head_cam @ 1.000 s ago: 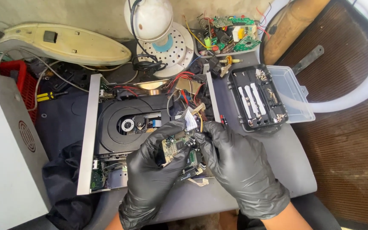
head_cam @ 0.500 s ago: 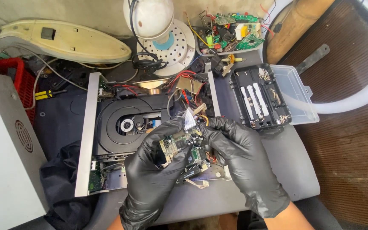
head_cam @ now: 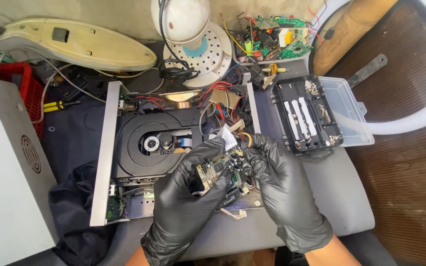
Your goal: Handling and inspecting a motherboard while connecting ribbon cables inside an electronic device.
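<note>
Cluttered grey bench (head_cam: pixel 341 197) fills the view, with both hands working just above its near edge. Left hand (head_cam: pixel 186 197), in a black glove, is curled shut around a small circuit board (head_cam: pixel 212 170), thumb over one edge and fingers behind. Right hand (head_cam: pixel 277 182), also gloved, closes its fingertips on the board's other side, pinching among the parts and a white ribbon (head_cam: pixel 227 138) that rises from it. That board looks light and stiff but fragile, I judge; the bare edges seem the safe place to grip, not the soldered parts or thin wires.

Directly under and beyond the hands lies an opened disc player (head_cam: pixel 144 148), its black tray and lens showing. Red wires (head_cam: pixel 213 96) tangle past the fingertips. Right of the right hand sits an open parts box (head_cam: pixel 316 116) with a clear lid. Left of the left hand stands a grey case (head_cam: pixel 6 172). Farther off are a white lamp (head_cam: pixel 188 29), a tray of boards (head_cam: pixel 274 37) and a cream housing (head_cam: pixel 75 42).
</note>
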